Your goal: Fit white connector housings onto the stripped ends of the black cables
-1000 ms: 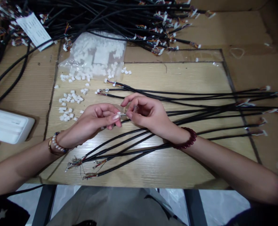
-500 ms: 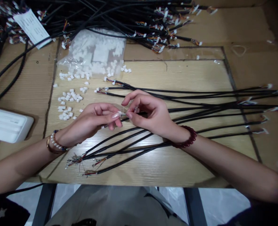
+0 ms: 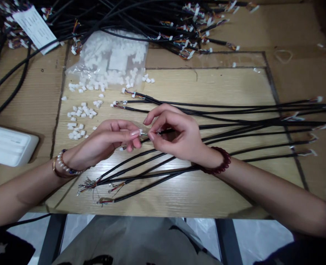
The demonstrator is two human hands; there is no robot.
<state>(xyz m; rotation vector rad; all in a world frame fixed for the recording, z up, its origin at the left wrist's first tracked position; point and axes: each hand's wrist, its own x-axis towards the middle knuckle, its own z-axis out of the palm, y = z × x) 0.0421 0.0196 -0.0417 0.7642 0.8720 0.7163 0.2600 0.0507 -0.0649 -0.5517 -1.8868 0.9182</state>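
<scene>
Between thumb and forefinger, my left hand (image 3: 114, 135) pinches a small white connector housing (image 3: 141, 132). My right hand (image 3: 176, 130) is closed in a pinch just to its right, on the thin wires at the end of a black cable (image 3: 167, 131). Wires run across the short gap between the two hands; their tips are too small to make out. Below my hands lie several black cables with bare wire ends (image 3: 89, 185). Above them are cables with white connectors (image 3: 123, 90) fitted on their ends.
Loose white housings (image 3: 82, 110) lie in small piles left of my hands, beside an open plastic bag (image 3: 115, 55) of them. A large bundle of black cables (image 3: 140, 18) with a paper label (image 3: 35, 29) spans the back. A white box-shaped device (image 3: 10, 144) sits at the left.
Both hands stay nearly in place. The view has shifted slightly, and a bit more of the wires shows between the housing and my right fingertips.
</scene>
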